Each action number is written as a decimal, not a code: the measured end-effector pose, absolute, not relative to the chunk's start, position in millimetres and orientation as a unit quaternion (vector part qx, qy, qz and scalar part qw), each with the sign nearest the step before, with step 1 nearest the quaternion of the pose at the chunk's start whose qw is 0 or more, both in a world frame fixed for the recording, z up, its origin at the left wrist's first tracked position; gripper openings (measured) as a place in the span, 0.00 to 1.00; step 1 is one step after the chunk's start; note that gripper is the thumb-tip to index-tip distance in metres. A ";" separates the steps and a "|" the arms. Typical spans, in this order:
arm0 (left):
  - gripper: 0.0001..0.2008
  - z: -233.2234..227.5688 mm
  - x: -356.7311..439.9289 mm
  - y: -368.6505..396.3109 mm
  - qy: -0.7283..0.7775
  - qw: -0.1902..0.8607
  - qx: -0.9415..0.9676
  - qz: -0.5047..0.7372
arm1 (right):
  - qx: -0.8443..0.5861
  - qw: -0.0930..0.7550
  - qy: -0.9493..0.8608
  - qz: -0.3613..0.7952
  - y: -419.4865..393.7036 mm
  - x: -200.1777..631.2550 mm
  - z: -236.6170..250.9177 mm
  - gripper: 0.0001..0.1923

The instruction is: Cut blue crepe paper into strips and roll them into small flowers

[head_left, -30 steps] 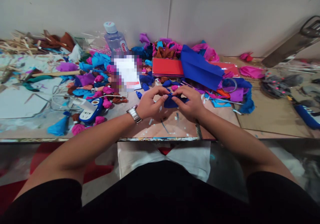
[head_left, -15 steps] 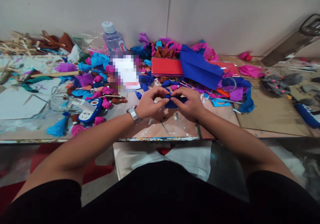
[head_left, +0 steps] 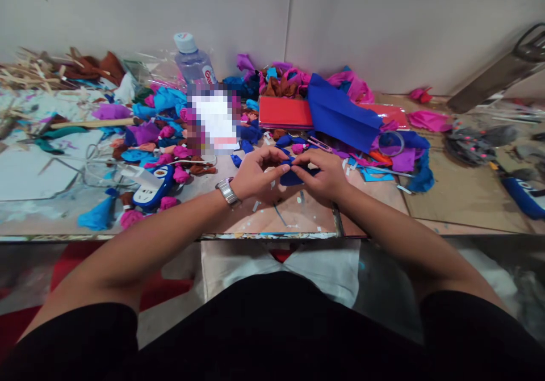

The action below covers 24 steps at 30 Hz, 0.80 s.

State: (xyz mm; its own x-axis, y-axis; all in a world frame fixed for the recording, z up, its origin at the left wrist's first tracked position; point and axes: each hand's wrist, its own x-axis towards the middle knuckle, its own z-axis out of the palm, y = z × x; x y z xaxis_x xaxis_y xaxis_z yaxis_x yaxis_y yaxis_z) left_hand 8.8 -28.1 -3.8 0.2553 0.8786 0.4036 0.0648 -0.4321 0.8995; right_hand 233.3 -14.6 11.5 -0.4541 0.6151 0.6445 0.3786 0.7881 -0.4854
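1. Left hand and right hand meet at the mid-front of the table, both pinching one small dark blue piece of crepe-like material.
2. Left fingers: narrow, thumb and forefinger tip closed on the piece's left end. A watch sits on that wrist.
3. Right fingers: curled over the right end, closed on it too; fingertips partly hidden, so exact grip can't be told.
4. The piece sits just above the table, between the two hands, bunched/folded rather than flat. Looks like mid-shaping; not a finished bud yet, I'd judge.
5. Done so far, judging by the layout: lots of small rolled buds in pink, blue, purple and brown lie to the left, around a blue-white gadget.
6. Left to do, prob.: plenty of stock. A big blue sheet and a red sheet lie behind the hands, w/ more scraps near a clear tape roll.
7. A water bottle stands at the back by the wall; wooden sticks are piled far left.
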 end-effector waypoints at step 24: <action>0.26 1.0 2.9 -35.1 0.298 0.256 0.804 0.447 | -0.249 0.417 -0.860 0.157 -6.3 233.3 7.1 0.15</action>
